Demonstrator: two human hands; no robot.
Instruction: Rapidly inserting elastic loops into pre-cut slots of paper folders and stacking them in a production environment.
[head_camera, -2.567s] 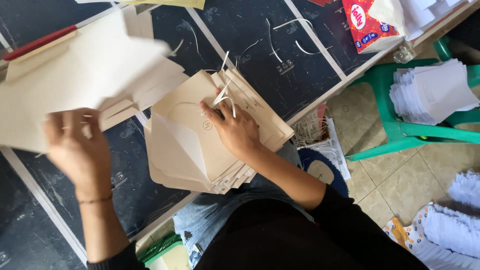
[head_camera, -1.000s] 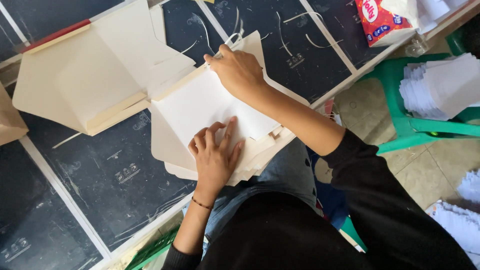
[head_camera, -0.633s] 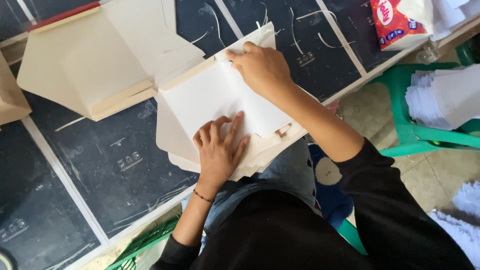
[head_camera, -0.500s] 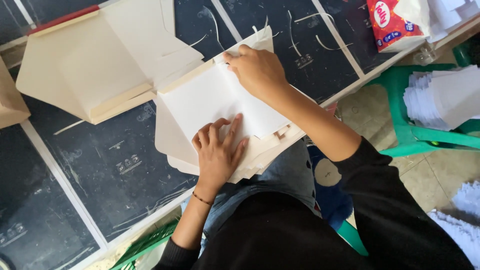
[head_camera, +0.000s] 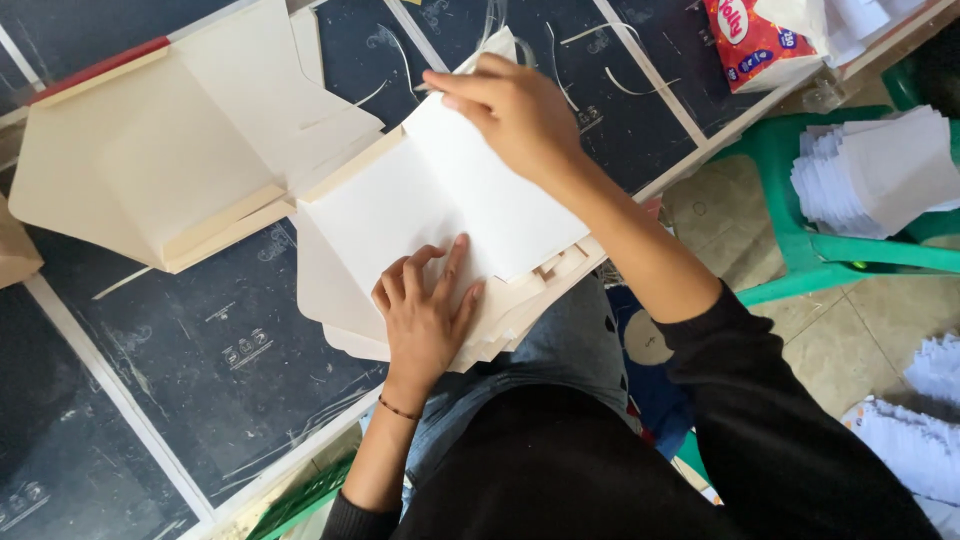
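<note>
Basically, dark table (head_camera: 150, 400) with pale strips fills most of view. Big cream folded sheet pile (head_camera: 180, 180) lies upper left, just beside the working stack. Green plastic chair (head_camera: 800, 200) at right carries a heap of white papers (head_camera: 880, 170). Stack of cream envelopes (head_camera: 340, 290) sits at table edge near the person's lap, white sheet (head_camera: 440, 210) on top. Left hand (head_camera: 425, 310) flat, fingers spread, pressing the sheet's lower part. Right hand (head_camera: 510, 110) pinches the sheet's upper corner, lifting it slightly. Red snack bag (head_camera: 755, 40) top right on table.
</note>
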